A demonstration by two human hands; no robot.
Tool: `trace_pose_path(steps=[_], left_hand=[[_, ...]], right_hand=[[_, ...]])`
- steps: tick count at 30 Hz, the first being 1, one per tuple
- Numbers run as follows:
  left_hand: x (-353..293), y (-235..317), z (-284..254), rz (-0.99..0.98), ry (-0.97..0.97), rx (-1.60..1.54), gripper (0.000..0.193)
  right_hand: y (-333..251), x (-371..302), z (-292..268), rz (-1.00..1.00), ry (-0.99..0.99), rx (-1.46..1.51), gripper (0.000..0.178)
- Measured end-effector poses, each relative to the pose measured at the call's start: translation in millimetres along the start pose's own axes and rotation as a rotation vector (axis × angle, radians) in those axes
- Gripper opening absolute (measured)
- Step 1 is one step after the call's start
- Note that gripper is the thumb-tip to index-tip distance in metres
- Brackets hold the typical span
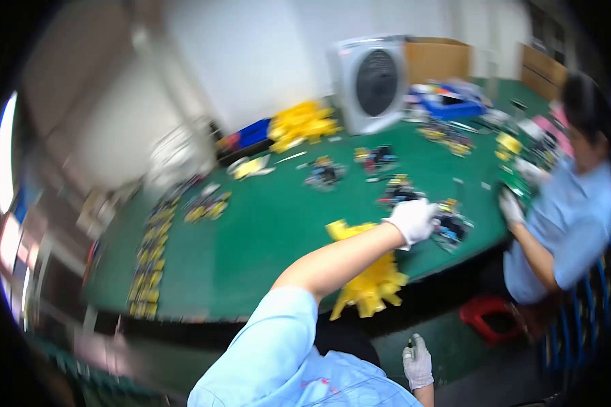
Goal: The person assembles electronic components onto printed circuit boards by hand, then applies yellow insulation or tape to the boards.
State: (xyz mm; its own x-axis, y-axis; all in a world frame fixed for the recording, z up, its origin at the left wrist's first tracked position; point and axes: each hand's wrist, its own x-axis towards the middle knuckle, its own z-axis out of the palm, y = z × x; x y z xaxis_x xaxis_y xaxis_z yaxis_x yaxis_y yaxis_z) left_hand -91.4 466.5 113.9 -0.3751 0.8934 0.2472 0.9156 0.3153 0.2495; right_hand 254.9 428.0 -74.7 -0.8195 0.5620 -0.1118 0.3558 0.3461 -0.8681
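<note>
My left hand [414, 220], in a white glove, reaches across the green table to the right. It is over small clusters of dark parts with yellow, red and blue bits. One cluster [451, 227] lies just right of the fingers, another [397, 192] just beyond them. Blur hides whether the fingers hold anything. Low beside my body is my gloved right hand [418, 365], its fingers bent round a small dark thing too little to name. Beneath my left forearm, a pile of yellow strips [370, 285] hangs over the table's near edge.
Rows of small yellow-and-black parts [149, 261] line the table's left side. At the back stand a grey fan-like box [373, 85], a yellow pile [302, 125] and a blue tray [448, 105]. A co-worker [557, 224] sits at right near a red stool [489, 319].
</note>
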Motion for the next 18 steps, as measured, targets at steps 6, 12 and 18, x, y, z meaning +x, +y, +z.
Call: trace_pose_path(steps=[6,12,18], left_hand=[[-165,-127,-74,-0.384,0.306,0.016,0.038],[-397,-206,-108,-0.908,0.528,0.14,0.039],[-579,-208,-126,-1.307,0.494,0.196,0.04]], right_hand=[[-94,42,38,-0.294,-0.298,0.0,0.047],[-139,43,103,-0.666,-0.564,0.0,0.044],[-212,59,177,-0.814,-0.559,-0.09,0.036]])
